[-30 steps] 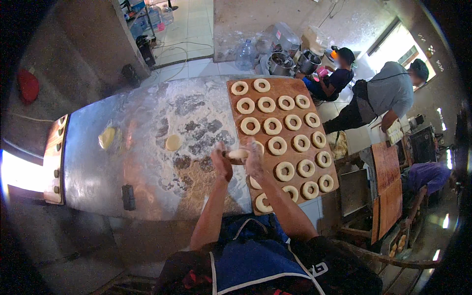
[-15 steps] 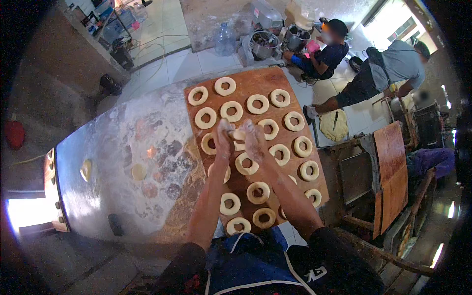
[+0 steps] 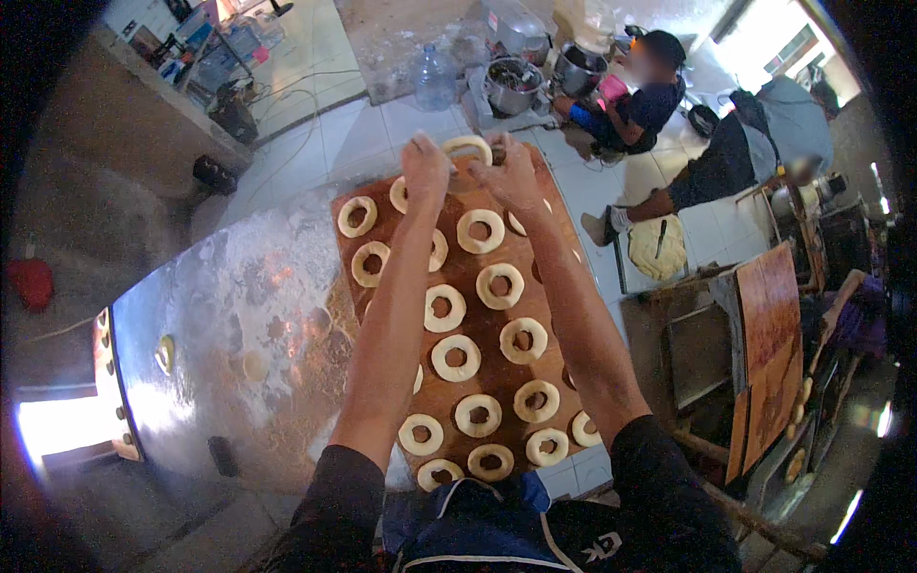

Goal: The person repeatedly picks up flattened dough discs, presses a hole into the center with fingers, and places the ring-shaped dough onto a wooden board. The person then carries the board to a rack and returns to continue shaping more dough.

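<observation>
At the far end of a brown wooden board (image 3: 487,328), my two hands hold a pale dough ring (image 3: 467,141) between them. My left hand (image 3: 427,164) has its fingers closed at the ring's left side. On the opposite side, the fingers of my right hand (image 3: 508,177) grip the ring too. Several more dough rings, among them one near the middle (image 3: 456,357), lie spaced out over the board. My forearms cover some of them.
Left of the board stretches a floury metal table (image 3: 220,296) with a small flat dough piece (image 3: 254,366) and another dough piece (image 3: 165,354). Beyond are pots (image 3: 513,88), a water jug (image 3: 435,78) and two people. At right lies a dough slab (image 3: 657,248) beside wooden panels (image 3: 769,334).
Both hands have moved from over the board's middle to its far end. They have spread apart, and an open dough ring now shows between them. The view has shifted slightly.
</observation>
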{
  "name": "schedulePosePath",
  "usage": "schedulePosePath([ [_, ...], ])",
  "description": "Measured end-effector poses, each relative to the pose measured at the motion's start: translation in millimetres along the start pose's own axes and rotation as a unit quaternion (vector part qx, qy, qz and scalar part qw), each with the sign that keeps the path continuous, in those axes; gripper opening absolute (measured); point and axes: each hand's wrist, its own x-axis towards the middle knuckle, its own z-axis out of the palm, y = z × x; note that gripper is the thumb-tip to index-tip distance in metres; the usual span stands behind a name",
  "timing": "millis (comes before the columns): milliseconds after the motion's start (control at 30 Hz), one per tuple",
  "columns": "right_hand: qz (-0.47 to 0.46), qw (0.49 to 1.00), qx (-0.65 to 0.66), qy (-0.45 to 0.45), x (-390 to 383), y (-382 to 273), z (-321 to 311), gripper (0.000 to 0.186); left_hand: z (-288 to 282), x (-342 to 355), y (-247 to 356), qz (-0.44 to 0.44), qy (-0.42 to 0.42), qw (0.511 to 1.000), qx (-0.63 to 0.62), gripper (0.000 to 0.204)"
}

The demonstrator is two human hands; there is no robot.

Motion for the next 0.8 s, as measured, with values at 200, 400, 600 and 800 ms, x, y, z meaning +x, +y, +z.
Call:
schedulePosePath([
  [200, -0.103, 0.919, -0.379, -0.017, -18.7, 65.5, 9.6, 0.060, -53.7, -58.8, -37.2, 0.111, 0.103, 0.980, 0.130, 0.023],
  [400, -0.193, 0.855, -0.462, -0.135, -27.0, 65.0, 26.1, 0.030, -169.7, -176.4, -133.4, -0.010, 0.163, 0.954, 0.250, 0.030],
  [600, -0.267, 0.922, -0.273, 0.068, -102.7, 6.6, 33.8, 0.035, -317.2, -200.5, -270.6, -0.037, 0.290, 0.869, 0.399, 0.028],
  [800, -0.119, 0.983, -0.077, -0.114, -239.3, -91.4, 87.1, 0.025, -402.9, -191.4, -286.7, -0.078, -0.006, 0.943, 0.325, 0.048],
])
